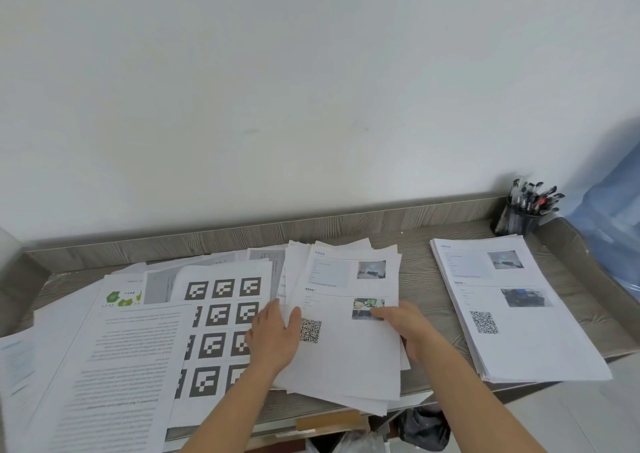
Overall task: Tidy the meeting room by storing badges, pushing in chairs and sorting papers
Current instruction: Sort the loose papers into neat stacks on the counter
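Because the stack of papers (349,359) at the middle of the bench (415,244) should handle as light, limp and prone to fan out, support it at both side edges. The left hand (273,335) lies flat with straight fingers on its left edge; the right hand (407,328) pinches the right edge, thumb on top.

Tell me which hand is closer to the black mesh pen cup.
Right. The right hand, gripping the middle stack of white printed papers, is in front and left of the black mesh pen cup; the left hand lies further left.
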Demonstrator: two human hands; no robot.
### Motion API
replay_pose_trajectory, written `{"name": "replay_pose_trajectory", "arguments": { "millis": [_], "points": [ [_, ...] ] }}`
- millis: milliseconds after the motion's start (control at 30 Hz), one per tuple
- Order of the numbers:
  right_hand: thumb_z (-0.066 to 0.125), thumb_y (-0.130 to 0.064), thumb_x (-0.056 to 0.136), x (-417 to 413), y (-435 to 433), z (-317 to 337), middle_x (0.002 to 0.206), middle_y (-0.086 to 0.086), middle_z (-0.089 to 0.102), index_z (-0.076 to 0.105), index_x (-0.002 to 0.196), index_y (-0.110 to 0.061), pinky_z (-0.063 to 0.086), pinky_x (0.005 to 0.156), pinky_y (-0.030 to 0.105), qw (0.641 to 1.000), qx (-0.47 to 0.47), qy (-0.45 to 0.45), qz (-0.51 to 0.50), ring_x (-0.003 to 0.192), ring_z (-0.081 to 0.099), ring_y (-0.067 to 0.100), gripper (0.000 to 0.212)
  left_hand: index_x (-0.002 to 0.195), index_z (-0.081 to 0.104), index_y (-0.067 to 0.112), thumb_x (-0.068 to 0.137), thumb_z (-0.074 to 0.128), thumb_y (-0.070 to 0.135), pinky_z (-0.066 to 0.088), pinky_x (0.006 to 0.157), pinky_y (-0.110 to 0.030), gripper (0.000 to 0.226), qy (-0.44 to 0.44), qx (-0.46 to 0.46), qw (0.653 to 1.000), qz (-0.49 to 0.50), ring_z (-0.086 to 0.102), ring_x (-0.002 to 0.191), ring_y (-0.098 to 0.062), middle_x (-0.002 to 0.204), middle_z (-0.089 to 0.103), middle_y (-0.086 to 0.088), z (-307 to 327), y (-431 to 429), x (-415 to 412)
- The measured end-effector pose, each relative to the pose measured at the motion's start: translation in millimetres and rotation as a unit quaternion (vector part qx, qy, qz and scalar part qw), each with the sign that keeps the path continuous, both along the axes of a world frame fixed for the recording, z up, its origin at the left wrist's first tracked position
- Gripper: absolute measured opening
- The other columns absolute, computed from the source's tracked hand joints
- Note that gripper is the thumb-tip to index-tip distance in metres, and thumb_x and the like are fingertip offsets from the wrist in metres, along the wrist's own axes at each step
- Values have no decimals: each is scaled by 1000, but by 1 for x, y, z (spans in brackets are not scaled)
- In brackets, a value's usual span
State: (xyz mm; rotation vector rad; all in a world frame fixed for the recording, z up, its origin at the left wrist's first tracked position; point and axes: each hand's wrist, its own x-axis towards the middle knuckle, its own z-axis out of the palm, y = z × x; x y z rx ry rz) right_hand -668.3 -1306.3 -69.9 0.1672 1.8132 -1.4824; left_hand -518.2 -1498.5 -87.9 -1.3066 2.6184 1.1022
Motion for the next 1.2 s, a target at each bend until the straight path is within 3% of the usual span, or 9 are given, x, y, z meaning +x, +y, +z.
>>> {"name": "replay_pose_trajectory", "arguments": {
  "millis": [300,433,500,600,700,767,933,1100,1200],
  "points": [
    [58,-6,99,-18,38,22,101,6,77,67,112,-15,61,75,40,991,-85,95,-44,90,74,24,19,155,25,15,99,45,50,19,120,-51,69,24,13,998,55,25,147,-28,159,30,-8,-3,-26,6],
    [62,-11,97,-23,52,38,115,10,74,67,122,-11,57,88,45,986,-137,92,-9,104,71,29,26,157,20,23,96,56,50,23,120,-43,76,175,223,956,68,25,148,-18,158,27,7,27,-18,-6],
    [63,-13,96,-22,53,43,119,14,72,66,124,-8,54,94,49,986,-147,79,32,109,69,33,29,153,30,27,89,65,52,31,118,-44,77,218,349,910,51,43,139,-14,151,43,11,45,-16,-11],
    [62,-11,96,-12,47,52,118,13,72,64,124,-9,57,89,44,981,-159,87,65,108,70,32,28,138,54,19,91,67,28,47,103,-39,50,281,449,848,35,64,118,-16,129,67,1,65,-9,-19],
    [60,-6,97,-2,38,61,119,12,72,62,126,-9,57,88,39,970,-200,124,56,109,69,30,30,129,61,14,91,65,8,56,87,-31,38,334,440,833,28,67,113,-21,123,70,-6,81,1,-26],
    [62,-4,94,2,32,67,116,10,73,62,126,-11,56,90,42,964,-214,152,34,108,70,29,32,126,64,9,84,72,4,56,89,-38,43,374,429,822,32,67,113,-29,121,70,-12,87,3,-27],
    [71,4,86,0,29,77,105,7,75,63,119,-13,59,77,31,951,-208,226,-26,98,72,22,37,129,61,8,75,70,9,56,87,-39,55,410,384,827,3,67,112,-29,120,70,-12,102,5,-29],
    [54,16,89,-1,33,72,99,13,74,67,112,-8,57,75,40,933,-220,280,-60,90,69,25,35,121,64,18,76,74,12,52,97,-51,46,415,317,853,-14,68,110,-27,117,72,-8,101,14,-26],
    [48,19,89,2,30,79,96,6,73,64,110,-8,55,73,31,919,-245,301,-70,89,67,19,38,120,66,10,77,74,17,52,97,-56,44,430,306,849,-5,69,107,-29,114,73,-10,111,18,-29]
  ]
}}
